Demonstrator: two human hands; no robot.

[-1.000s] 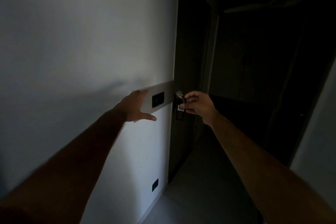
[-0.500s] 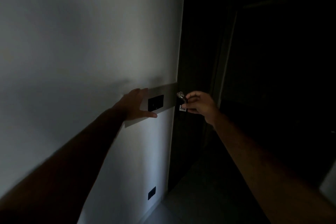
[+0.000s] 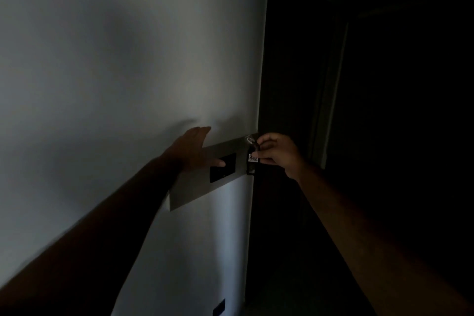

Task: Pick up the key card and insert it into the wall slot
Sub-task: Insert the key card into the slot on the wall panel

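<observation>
The room is dim. A grey metal panel (image 3: 205, 185) runs along the white wall, with a black wall slot unit (image 3: 222, 167) set in it. My left hand (image 3: 195, 151) lies flat and open on the wall and panel, its thumb across the slot unit's upper left. My right hand (image 3: 277, 155) pinches a dark key card (image 3: 252, 159) with a small white label and a clear tag at its top. The card stands upright at the panel's right end, just right of the slot unit, by the wall corner.
A dark door and its frame (image 3: 325, 90) stand right of the wall corner. A small black socket (image 3: 218, 307) sits low on the wall. The passage to the right is almost black.
My view has swung left and closer to the wall. My left hand has slid up the wall, fingers now above the panel. My right hand with the card stays at the panel's right end.
</observation>
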